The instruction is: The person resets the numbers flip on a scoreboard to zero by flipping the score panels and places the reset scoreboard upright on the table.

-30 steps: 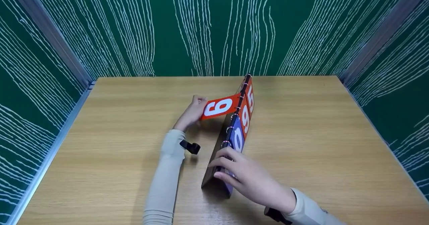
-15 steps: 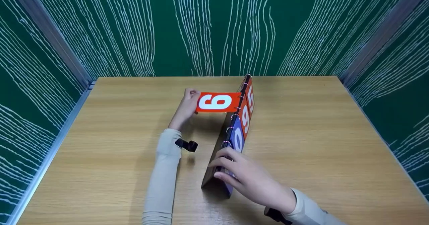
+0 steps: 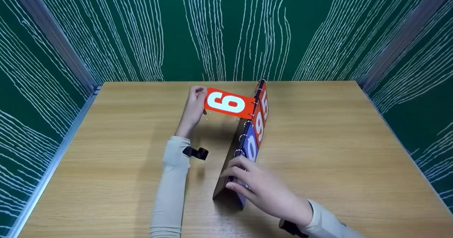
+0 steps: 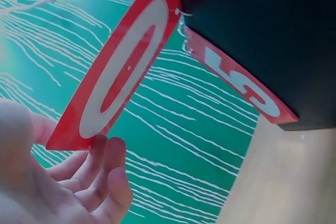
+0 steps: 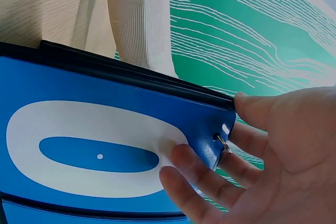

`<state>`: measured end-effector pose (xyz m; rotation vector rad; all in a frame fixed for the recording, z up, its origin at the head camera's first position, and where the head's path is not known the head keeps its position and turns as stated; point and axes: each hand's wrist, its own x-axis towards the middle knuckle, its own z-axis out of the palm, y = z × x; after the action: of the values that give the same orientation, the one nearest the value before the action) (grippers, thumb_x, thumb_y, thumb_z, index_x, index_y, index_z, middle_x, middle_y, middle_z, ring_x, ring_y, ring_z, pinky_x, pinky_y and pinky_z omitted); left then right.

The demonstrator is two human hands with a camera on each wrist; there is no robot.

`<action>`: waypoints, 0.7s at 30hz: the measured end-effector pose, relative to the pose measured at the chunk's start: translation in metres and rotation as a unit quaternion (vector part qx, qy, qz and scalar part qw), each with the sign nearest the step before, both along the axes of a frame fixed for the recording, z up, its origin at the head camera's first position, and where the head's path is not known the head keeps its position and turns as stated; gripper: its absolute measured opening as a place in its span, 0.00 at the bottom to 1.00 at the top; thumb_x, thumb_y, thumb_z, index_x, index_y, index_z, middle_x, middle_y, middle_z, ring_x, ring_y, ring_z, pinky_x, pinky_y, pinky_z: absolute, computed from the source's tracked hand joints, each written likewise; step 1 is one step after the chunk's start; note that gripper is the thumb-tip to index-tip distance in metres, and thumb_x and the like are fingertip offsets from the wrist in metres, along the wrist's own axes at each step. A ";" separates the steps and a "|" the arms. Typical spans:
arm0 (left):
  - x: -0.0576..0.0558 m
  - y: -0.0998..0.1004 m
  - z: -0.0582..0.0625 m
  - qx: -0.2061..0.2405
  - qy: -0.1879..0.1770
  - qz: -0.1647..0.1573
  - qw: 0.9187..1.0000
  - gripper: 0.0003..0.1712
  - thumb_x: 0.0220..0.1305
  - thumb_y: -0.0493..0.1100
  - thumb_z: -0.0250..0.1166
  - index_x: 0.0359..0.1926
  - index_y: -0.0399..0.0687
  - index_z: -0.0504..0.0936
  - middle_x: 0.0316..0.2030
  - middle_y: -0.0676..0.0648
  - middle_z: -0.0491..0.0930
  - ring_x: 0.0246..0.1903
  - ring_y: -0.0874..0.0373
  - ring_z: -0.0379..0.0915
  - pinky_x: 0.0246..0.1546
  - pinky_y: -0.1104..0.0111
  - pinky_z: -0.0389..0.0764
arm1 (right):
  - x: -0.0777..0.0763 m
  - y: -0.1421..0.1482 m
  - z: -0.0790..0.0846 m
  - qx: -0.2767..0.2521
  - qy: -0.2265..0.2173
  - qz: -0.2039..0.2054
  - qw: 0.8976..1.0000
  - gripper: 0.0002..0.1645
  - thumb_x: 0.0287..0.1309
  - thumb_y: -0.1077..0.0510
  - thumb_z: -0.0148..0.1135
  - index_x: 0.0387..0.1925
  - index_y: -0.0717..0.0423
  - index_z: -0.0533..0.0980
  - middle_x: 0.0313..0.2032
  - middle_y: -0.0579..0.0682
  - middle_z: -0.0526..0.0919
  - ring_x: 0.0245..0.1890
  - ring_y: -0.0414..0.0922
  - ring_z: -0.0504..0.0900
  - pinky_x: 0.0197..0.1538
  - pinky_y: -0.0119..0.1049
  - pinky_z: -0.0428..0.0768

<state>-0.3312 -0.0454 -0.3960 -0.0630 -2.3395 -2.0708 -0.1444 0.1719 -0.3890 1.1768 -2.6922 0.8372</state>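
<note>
A flip scoreboard [image 3: 247, 139] stands tent-like on the wooden table [image 3: 336, 153], its ring spine running away from me. My left hand [image 3: 201, 92] pinches the free edge of a red card [image 3: 226, 102] showing a white 9 and holds it raised out to the left of the spine. In the left wrist view the card's [image 4: 121, 72] other face shows a 0, beside a red 5 card [image 4: 236, 85]. My right hand [image 3: 231, 177] grips the scoreboard's near end, thumb on the blue 0 card [image 5: 94, 156] and fingers [image 5: 252, 142] over the top edge.
Green panels with white streaks [image 3: 226, 29] wall in the table at the back and both sides, with metal posts [image 3: 53, 36] in the back corners. Bare wood lies to the left and right of the scoreboard.
My left hand has lifted the red 9 card from sloping down towards the table to tilting above the ring spine. The right hand and the scoreboard have stayed put.
</note>
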 end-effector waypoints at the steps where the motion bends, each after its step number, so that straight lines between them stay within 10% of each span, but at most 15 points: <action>1: 0.001 0.000 0.002 0.006 0.006 0.002 1.000 0.22 0.81 0.51 0.46 0.66 0.45 0.62 0.55 0.42 0.72 0.42 0.54 0.70 0.32 0.72 0.71 | 0.000 0.000 0.000 0.001 -0.003 -0.001 1.000 0.13 0.73 0.48 0.57 0.55 0.40 0.79 0.55 0.38 0.75 0.52 0.36 0.79 0.53 0.37 0.83; 21: 0.024 0.014 0.032 0.062 0.140 -0.039 0.988 0.21 0.79 0.44 0.48 0.67 0.41 0.62 0.64 0.41 0.70 0.53 0.50 0.74 0.46 0.59 0.82 | 0.001 0.000 0.000 -0.010 0.000 0.002 1.000 0.12 0.73 0.50 0.58 0.55 0.38 0.78 0.55 0.38 0.75 0.53 0.35 0.79 0.54 0.36 0.82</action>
<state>-0.3077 -0.0318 -0.3640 -0.4198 -2.0732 -2.0780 -0.1434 0.1718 -0.3888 1.1776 -2.6753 0.8626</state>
